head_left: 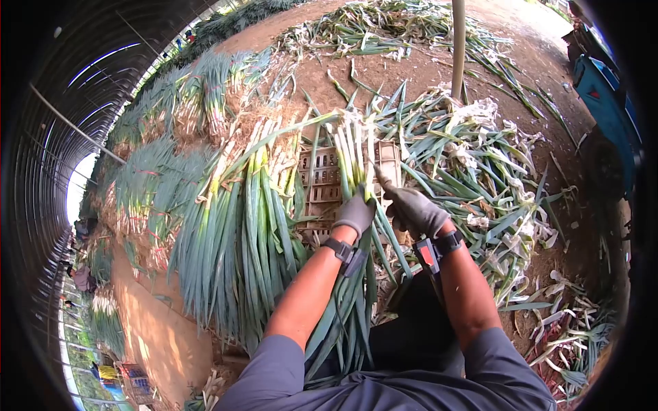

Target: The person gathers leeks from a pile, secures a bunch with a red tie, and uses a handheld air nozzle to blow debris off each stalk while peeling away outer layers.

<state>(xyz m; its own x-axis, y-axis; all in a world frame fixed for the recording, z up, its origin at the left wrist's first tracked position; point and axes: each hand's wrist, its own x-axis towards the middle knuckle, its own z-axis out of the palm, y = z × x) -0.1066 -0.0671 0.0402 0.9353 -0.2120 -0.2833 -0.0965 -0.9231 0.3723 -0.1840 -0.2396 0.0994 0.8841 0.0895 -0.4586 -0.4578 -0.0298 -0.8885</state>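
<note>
My gloved left hand (pixel 356 213) is closed round a bunch of green onions (pixel 349 154), their white ends pointing away from me and their leaves hanging toward my lap. Just to the right, my gloved right hand (pixel 415 209) is closed on a thin tool, perhaps a knife (pixel 382 178), whose tip points up and left near the stalks. Beneath the bunch is a slatted plastic crate (pixel 388 159). A large pile of green onions (pixel 240 219) lies to the left of my left hand.
Loose leaves and peelings (pixel 480 171) cover the ground at right, with more scraps (pixel 384 27) at the top. A pole (pixel 458 51) stands beyond the crate. Tied bundles (pixel 147 181) line the left side. A blue vehicle (pixel 606 103) is at far right.
</note>
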